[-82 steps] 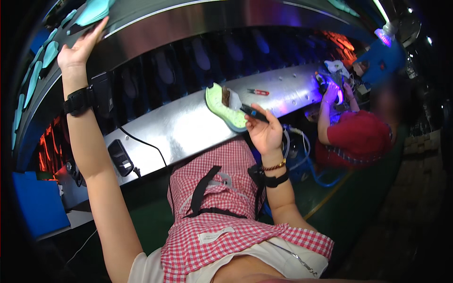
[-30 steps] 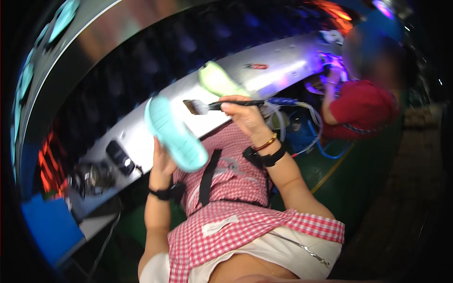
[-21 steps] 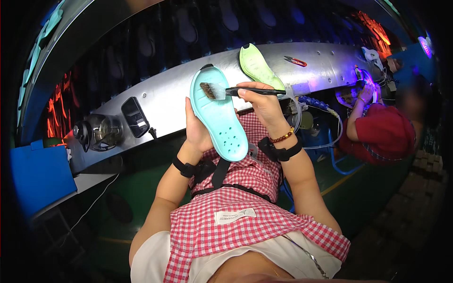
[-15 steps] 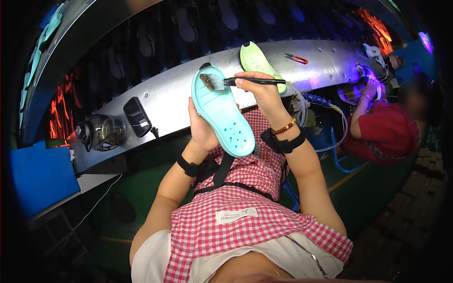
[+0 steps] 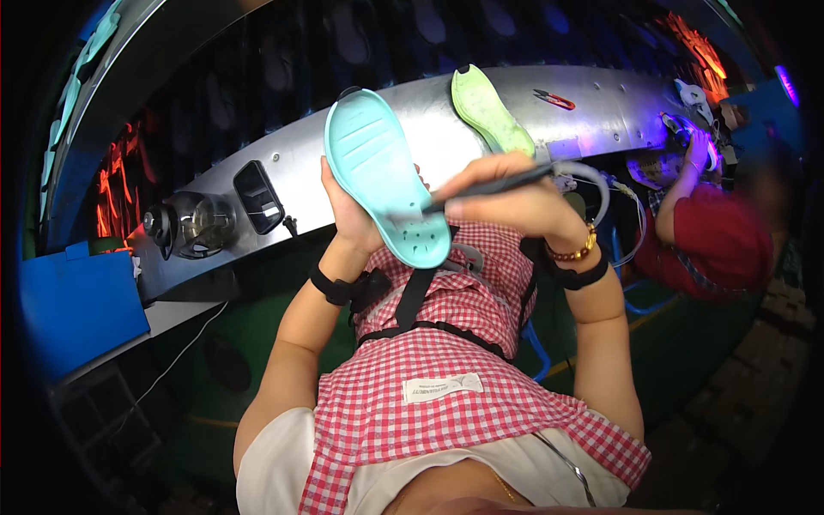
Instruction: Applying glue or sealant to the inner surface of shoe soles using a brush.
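My left hand [image 5: 348, 210] is wrapped round the edge and underside of a turquoise clog-style shoe sole [image 5: 369, 146], its inner face turned up and its perforated end nearest me. In my right hand [image 5: 515, 202] is a brush [image 5: 532, 177] with a black handle, gripped in my fingers. Its bristle end, smeared by motion, is over the sole near the holes; whether it touches cannot be made out. Beyond my right hand, a lime-green shoe sole [image 5: 489, 110] lies on the metal bench [image 5: 300, 137].
Left on the bench stand a black tray [image 5: 257, 196] and a dark glass pot [image 5: 204, 225]. Red-handled snips [image 5: 554, 99] lie at the far right. A co-worker in red [image 5: 725, 227] sits at the right, near a clear hose [image 5: 601, 176]. A blue box [image 5: 81, 300] is at left.
The brush has swept from the far end of the sole down toward the perforated end. The sole and my left hand have shifted slightly left in view.
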`<move>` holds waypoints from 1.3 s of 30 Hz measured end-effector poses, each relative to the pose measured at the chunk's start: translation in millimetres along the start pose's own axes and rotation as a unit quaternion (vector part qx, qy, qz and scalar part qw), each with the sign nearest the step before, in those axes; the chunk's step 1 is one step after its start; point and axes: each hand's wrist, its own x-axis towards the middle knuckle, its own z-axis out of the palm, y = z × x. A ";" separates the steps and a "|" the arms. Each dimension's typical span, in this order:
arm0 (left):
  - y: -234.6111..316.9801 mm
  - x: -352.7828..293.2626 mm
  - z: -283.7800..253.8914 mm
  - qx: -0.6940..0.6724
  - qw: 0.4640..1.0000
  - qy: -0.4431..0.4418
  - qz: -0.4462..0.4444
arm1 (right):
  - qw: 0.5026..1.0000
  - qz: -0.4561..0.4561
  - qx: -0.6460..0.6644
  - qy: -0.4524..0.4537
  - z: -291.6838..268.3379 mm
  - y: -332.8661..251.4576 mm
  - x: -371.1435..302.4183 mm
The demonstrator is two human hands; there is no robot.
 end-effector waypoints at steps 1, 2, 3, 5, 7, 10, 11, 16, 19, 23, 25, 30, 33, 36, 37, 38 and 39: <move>-4.7 -1.2 3.5 -0.013 1.000 -0.023 -0.015 | 0.994 -0.024 0.084 0.069 0.3 -1.8 3.1; -8.6 -1.8 7.3 -0.025 0.998 -0.045 -0.032 | 0.982 -0.088 0.065 0.155 2.5 -2.8 6.6; -11.9 -1.5 11.2 -0.038 0.997 -0.055 -0.046 | 0.987 -0.077 0.045 0.130 6.0 -2.8 7.8; -12.5 -1.8 18.1 -0.121 0.992 -0.015 -0.024 | 0.994 -0.066 -0.023 0.085 9.4 -3.9 6.7; -8.1 -3.1 22.4 -0.172 0.967 -0.185 0.022 | 0.995 -0.091 -0.032 0.025 10.1 -4.9 2.8; 0.0 -4.0 23.5 -0.137 0.977 -0.163 0.036 | 0.992 -0.057 0.087 0.075 7.8 -5.7 -3.4; 0.8 -3.3 23.1 -0.136 0.990 0.005 0.049 | 0.993 -0.051 0.067 0.080 7.7 -4.8 -4.5; 9.4 3.4 17.8 0.018 0.989 -0.036 0.142 | 0.981 -0.186 -0.034 -0.050 8.2 -0.3 -11.5; 16.9 5.4 17.1 -0.016 0.978 0.025 0.207 | 0.978 -0.151 -0.090 0.110 7.2 4.1 -14.9; 27.7 2.4 21.0 -0.014 0.970 -0.063 0.233 | 0.970 -0.221 -0.100 -0.020 5.4 6.2 -17.9; 29.6 0.7 22.7 0.000 0.970 -0.065 0.233 | 0.981 -0.191 -0.009 -0.018 4.7 7.4 -18.5; 33.0 1.1 25.0 0.018 0.968 -0.027 0.250 | 0.979 -0.173 -0.104 -0.005 2.1 16.5 -20.1; 35.8 -0.2 32.2 0.022 0.959 -0.170 0.226 | 0.986 -0.153 0.069 0.006 1.3 21.6 -20.3; 29.6 -5.8 41.8 0.008 0.978 -0.018 0.209 | 0.986 -0.102 0.118 0.061 8.2 22.9 -17.6; 23.5 -7.3 44.5 0.023 0.971 0.060 0.230 | 0.968 -0.094 0.218 0.087 13.6 22.3 -16.1; 17.9 -9.7 45.4 -0.009 0.975 0.057 0.216 | 0.940 -0.072 0.317 0.109 18.7 20.9 -15.7; 13.7 -11.8 44.7 -0.040 0.989 -0.002 0.141 | 0.936 -0.034 0.330 0.119 21.2 18.2 -16.1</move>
